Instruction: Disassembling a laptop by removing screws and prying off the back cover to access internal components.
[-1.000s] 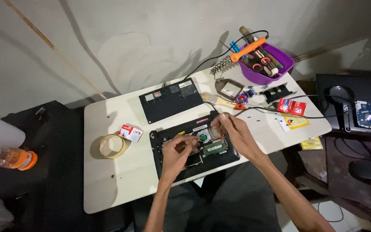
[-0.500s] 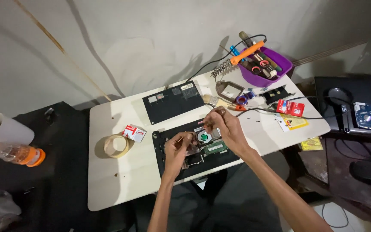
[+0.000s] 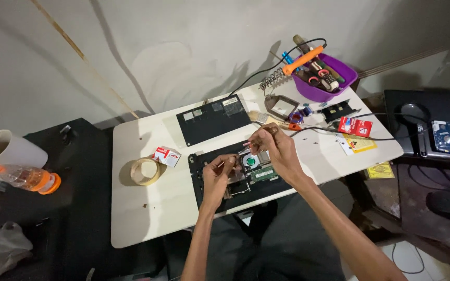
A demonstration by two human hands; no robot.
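On the near middle of the white table (image 3: 147, 208), seen from the head camera, an opened laptop base (image 3: 243, 174) lies with its board, round fan and green memory stick exposed, which puts the parts straight under both hands. The left hand (image 3: 217, 177) hovers over the left part of the board, fingers pinched together on something thin and small; what it is I cannot tell. The right hand (image 3: 277, 148) is raised just above the fan, fingers closed on a slim tool with a pinkish tip, probably a screwdriver, angled down toward the board.

Far of the base lies the removed black bottom cover (image 3: 213, 120), set aside flat. Left of the base sit a roll of tape (image 3: 145, 171) and a small red and white box (image 3: 166, 156). At the far right corner a purple bowl (image 3: 334, 83) holds tools, with an orange-handled soldering iron (image 3: 302, 61) resting across it.

Left of the table, a dark surface carries a white cup (image 3: 9, 150) and a plastic bottle (image 3: 27, 178) lying on its side. A plain grey wall (image 3: 131, 47) backs the scene; a hard drive (image 3: 446, 136) lies on a dark stand at the right.
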